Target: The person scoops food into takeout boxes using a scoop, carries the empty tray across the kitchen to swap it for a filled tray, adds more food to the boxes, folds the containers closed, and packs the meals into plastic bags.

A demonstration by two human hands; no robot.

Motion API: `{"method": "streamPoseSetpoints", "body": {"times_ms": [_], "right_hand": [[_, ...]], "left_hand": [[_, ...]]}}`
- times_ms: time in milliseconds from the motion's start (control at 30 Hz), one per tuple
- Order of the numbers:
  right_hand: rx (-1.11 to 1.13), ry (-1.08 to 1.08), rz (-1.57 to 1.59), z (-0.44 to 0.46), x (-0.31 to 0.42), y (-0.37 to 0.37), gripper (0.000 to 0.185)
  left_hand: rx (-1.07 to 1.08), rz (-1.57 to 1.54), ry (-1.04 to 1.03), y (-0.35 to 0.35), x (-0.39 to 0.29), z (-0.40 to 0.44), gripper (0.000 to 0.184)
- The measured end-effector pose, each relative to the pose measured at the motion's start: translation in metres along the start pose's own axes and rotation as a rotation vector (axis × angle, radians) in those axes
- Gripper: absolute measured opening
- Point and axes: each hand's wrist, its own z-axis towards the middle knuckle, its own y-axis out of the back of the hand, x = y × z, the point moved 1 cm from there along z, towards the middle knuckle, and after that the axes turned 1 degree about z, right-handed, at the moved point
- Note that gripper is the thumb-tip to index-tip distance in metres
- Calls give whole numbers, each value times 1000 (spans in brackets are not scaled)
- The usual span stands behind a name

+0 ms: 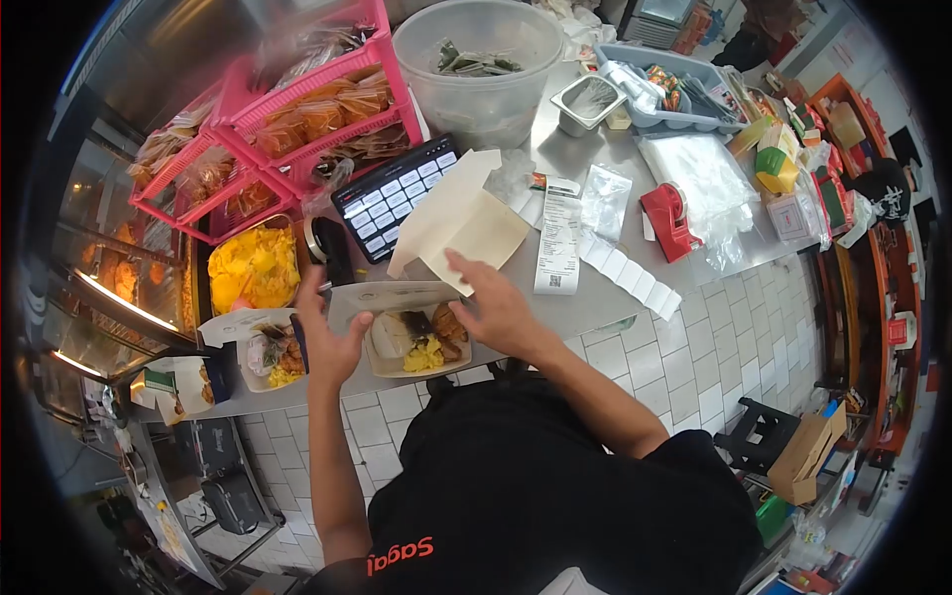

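Observation:
An open paper food box (372, 369) sits at the counter's near edge. Inside are pale rice, yellow egg pieces (424, 355) and browned fried food (451, 332). My left hand (332, 337) is at the box's left side, fingers apart, its thumb near the raised lid (372, 295). On the right, my right hand (493, 305) reaches over the box corner with fingers spread. Its fingertips are by an unfilled open paper box (481, 223); whether they touch it I cannot tell. Another filled box (260, 365) stands left of my left hand.
Pink baskets (315, 144) of sauce packets and a yellow-food tray (253, 268) stand left. A tablet (392, 198) leans behind the boxes. A receipt (557, 238), red tape dispenser (666, 218) and plastic bags (699, 169) lie right. Behind stands a large clear tub (476, 89).

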Motion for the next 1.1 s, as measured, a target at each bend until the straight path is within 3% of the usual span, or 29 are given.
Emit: {"method": "streamPoseSetpoints", "body": {"times_ms": [33,67,100,133,167,200,267,300,333,367,400,467,500,533,600,667,733,767,967,1100], "right_hand": [[217,-32,5,3,-3,-2,37],[432,-64,9,4,-6,-4,36],[428,-61,12,4,-7,-2,36],[610,-26,-83,-1,-9,-1,34],[795,8,-179,-7,-10,-1,33],[801,10,-177,-18,-17,-3,33],[806,19,-167,-43,-30,-13,32],[851,-108,-188,-47,-25,-15,42],[861,-100,-190,-53,-23,-23,42],[634,-203,-151,-63,-23,-33,48],[408,-302,-112,-73,-24,-41,54],[342,-276,-100,-88,-36,-61,60],[266,-253,-88,-85,-33,-68,65],[295,-236,-80,-81,-32,-70,65],[249,-451,72,-63,-20,-63,62],[189,-478,-16,-62,-58,-76,58],[217,-175,-379,-67,-79,-87,55],[258,-135,-359,-68,-78,-88,55],[98,-433,-3,-63,-55,-94,55],[-41,-598,10,-67,-57,-100,48]], "left_hand": [[191,-97,21,-2,15,-2,53],[192,-92,18,1,19,-6,53],[322,-377,336,6,23,-16,55],[448,-663,660,9,27,-27,58],[530,-660,799,10,34,-37,57],[526,-659,804,8,32,-44,57],[735,-38,569,-2,19,-64,57],[731,-38,584,-8,18,-80,57],[589,131,422,-18,22,-95,62],[447,300,262,-25,26,-107,67],[442,305,275,-32,31,-117,67],[418,-314,560,-41,39,-134,81],[436,-248,523,-41,35,-132,84],[411,-237,544,-39,34,-130,84],[411,-512,808,-32,35,-132,71],[443,-215,823,-40,42,-141,58],[264,-255,760,-52,35,-149,51],[212,-235,788,-55,30,-153,51],[127,-246,703,-55,34,-153,51],[79,-345,714,-61,40,-155,53]]}}
